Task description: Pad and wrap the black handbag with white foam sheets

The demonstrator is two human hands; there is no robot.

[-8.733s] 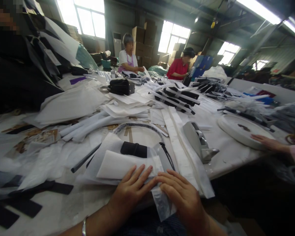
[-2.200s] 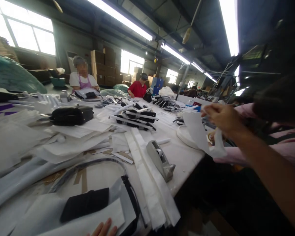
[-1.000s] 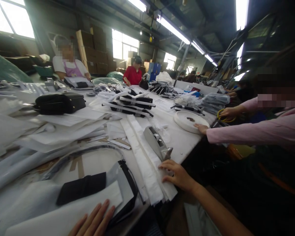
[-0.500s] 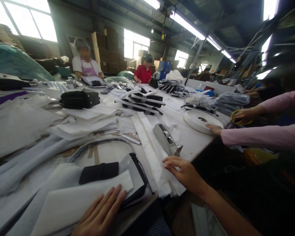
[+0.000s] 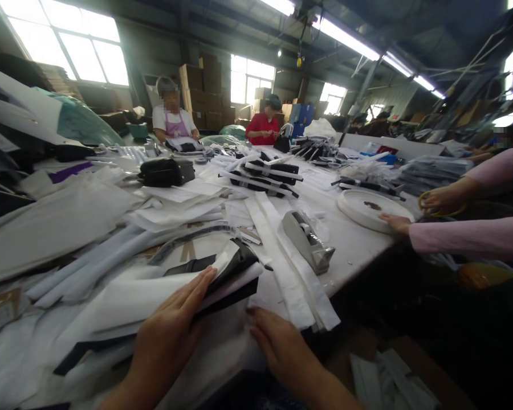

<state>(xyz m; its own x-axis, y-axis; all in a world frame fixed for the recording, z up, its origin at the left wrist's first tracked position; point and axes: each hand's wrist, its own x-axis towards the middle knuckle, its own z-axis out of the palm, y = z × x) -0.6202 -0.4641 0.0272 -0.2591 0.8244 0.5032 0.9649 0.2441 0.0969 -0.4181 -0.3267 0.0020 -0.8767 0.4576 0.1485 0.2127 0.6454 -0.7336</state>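
Bright windows (image 5: pixel 85 48) and strip lights (image 5: pixel 346 37) hang over a cluttered white surface (image 5: pixel 354 253), with the tape dispenser (image 5: pixel 308 242) standing near its right edge. Just left of the dispenser lie long paper strips (image 5: pixel 282 259); beyond it, to the right, a co-worker's hand (image 5: pixel 395 223) rests on a white roll (image 5: pixel 370 209).

Left of the dispenser, past the strips and nearer the person, is the black bag (image 5: pixel 243 256), partly covered by white paper (image 5: pixel 123 296). Its long axis slants from the near left up toward the dispenser; its loop handle (image 5: pixel 207 229) points away from the person, and its near side looks tipped up.

Against that near side lies the left hand (image 5: pixel 173 322), fingers straight along the paper; the thumb is hidden, so I cannot tell whether it clamps the bag or only presses it. Nearer the person than the dispenser is the right hand (image 5: pixel 282 344), fingers loosely extended at the surface's edge, with nothing visible in its grasp.

I judge the step in hand to be handling the bag together with its paper. From this pose, the next move calls for keeping paper and bag aligned while the free hand supports the near side.
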